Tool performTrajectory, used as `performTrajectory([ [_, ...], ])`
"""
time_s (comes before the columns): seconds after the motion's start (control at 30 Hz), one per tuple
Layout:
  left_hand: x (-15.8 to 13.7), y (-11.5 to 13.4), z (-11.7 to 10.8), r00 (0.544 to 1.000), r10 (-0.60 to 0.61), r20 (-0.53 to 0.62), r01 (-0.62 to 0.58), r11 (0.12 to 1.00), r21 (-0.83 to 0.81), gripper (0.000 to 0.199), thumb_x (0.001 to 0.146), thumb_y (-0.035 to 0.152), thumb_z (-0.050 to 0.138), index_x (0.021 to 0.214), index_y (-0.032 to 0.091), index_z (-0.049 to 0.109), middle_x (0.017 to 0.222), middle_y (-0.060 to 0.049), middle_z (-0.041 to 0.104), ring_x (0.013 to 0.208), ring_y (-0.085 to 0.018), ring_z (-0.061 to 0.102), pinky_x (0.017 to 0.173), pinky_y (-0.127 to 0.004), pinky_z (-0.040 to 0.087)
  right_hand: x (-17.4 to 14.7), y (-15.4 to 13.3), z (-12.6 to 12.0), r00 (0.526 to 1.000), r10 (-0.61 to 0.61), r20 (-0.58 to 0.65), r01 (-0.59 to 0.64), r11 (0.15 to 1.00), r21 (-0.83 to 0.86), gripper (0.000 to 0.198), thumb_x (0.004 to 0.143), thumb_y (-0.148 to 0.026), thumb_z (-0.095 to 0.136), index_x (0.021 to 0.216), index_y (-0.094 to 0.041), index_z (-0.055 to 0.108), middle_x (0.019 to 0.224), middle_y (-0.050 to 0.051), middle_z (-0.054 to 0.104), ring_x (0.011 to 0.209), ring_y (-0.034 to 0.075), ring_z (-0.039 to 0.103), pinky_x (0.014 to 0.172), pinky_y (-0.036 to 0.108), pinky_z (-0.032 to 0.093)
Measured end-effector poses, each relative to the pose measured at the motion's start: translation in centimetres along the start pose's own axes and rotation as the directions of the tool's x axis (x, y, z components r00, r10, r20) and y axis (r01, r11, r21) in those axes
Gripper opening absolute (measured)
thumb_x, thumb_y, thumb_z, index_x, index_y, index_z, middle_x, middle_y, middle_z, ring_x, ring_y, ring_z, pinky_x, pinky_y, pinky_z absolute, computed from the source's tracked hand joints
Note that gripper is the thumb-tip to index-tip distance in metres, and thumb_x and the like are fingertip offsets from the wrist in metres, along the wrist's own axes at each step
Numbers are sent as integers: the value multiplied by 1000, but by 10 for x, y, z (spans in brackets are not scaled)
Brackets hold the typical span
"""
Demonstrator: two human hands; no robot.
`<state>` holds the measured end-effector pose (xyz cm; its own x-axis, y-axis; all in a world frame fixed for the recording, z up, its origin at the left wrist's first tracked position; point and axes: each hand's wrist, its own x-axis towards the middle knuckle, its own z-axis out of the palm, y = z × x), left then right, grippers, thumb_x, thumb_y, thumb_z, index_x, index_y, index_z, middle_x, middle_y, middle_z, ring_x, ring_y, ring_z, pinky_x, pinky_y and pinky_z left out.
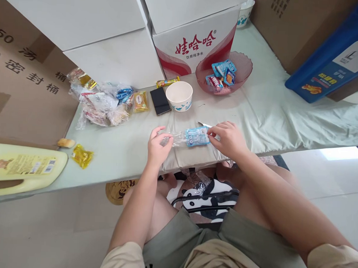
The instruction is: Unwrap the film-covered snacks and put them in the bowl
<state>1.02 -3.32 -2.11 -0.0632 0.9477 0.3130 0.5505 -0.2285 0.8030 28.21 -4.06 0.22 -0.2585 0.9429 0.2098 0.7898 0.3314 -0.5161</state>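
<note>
Near the front edge of the cloth-covered table lies a light-blue printed packet (pixel 197 136), with a clear plastic bag (pixel 178 138) stretching from its left end. My left hand (pixel 159 147) pinches the loose end of that clear bag between thumb and fingers. At the packet's right end, the thumb and fingertips of my right hand (pixel 228 139) are closed on its edge. A thin pointed tool with a white handle (pixel 205 125), perhaps a small knife or pen, lies just behind the packet, partly hidden by my right hand.
Behind my hands stand a white paper bowl (pixel 180 95), a black phone (pixel 160 101) and a pink bowl (pixel 224 74) holding several snack packets. Crumpled wrappers (pixel 100 103) pile up at left. Cartons (pixel 194 44) line the back; a yellow jug (pixel 26 169) and blue jug (pixel 330 57) flank the table.
</note>
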Motion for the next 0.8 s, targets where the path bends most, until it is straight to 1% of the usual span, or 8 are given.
performTrajectory([
  [0.1, -3, 10, -6, 986, 158, -43, -159, 987, -12, 5, 75, 28, 72, 75, 24, 74, 113, -7, 67, 124, -29, 61, 113, -49, 45, -7, -2, -7, 996, -83, 8, 83, 997, 5, 27, 94, -24, 46, 93, -19, 73, 84, 8, 72, 79, 20, 63, 86, 37, 44],
  [0.27, -9, 25, -19, 956, 281, 82, -279, 960, -33, 4, 74, 23, 70, 71, 24, 73, 87, -5, 73, 78, -21, 69, 77, -36, 58, -17, -9, -12, 991, 23, 131, -20, 1000, -19, 49, 91, -35, 56, 138, -22, 60, 125, 10, 69, 70, 17, 60, 60, 31, 36],
  [0.37, -9, 23, -24, 934, 257, 249, -240, 966, -96, 17, 78, 30, 66, 63, 23, 71, 70, -5, 72, 64, -19, 66, 62, -32, 54, -17, -12, -10, 975, 69, 213, -31, 984, -175, 30, 94, -31, 52, 114, -23, 73, 105, 8, 73, 77, 21, 60, 59, 32, 32],
  [0.47, -7, 14, -28, 943, 174, 282, -129, 977, -172, 43, 91, 40, 52, 56, 22, 70, 62, -6, 71, 60, -19, 67, 58, -31, 53, -17, -15, -13, 991, -32, 129, 61, 972, -227, 32, 97, -25, 47, 84, -21, 75, 102, 10, 73, 92, 26, 59, 70, 36, 36],
  [0.57, -4, 5, -30, 987, 63, 149, -49, 995, -92, 47, 94, 38, 49, 56, 23, 71, 62, -6, 70, 64, -20, 69, 68, -33, 56, -22, -21, -18, 978, -199, 62, 207, 963, -170, 25, 93, -18, 51, 86, -22, 75, 117, 8, 73, 106, 28, 57, 82, 40, 36],
  [0.67, 1, 0, -31, 995, 83, -46, -78, 991, 108, 12, 80, 29, 68, 82, 24, 79, 98, -7, 77, 97, -26, 71, 95, -41, 55, -28, -25, -18, 906, -303, 295, 319, 948, -3, 23, 91, -17, 53, 91, -24, 74, 95, 5, 76, 88, 21, 62, 75, 36, 35],
  [0.73, 2, -1, -29, 990, 136, -37, -128, 979, 160, 36, 69, 22, 76, 105, 23, 78, 123, -10, 72, 118, -29, 65, 108, -45, 49, -31, -28, -16, 859, -265, 439, 272, 961, 48, 19, 92, -25, 55, 93, -25, 74, 83, 2, 73, 72, 17, 60, 66, 32, 31],
  [0.8, 1, 1, -24, 980, 164, 112, -179, 975, 135, 47, 67, 22, 77, 114, 23, 75, 131, -10, 69, 127, -31, 60, 114, -47, 45, -31, -31, -13, 854, -165, 493, 189, 982, 0, 24, 96, -36, 53, 91, -25, 74, 83, 3, 74, 67, 16, 59, 61, 31, 27],
])
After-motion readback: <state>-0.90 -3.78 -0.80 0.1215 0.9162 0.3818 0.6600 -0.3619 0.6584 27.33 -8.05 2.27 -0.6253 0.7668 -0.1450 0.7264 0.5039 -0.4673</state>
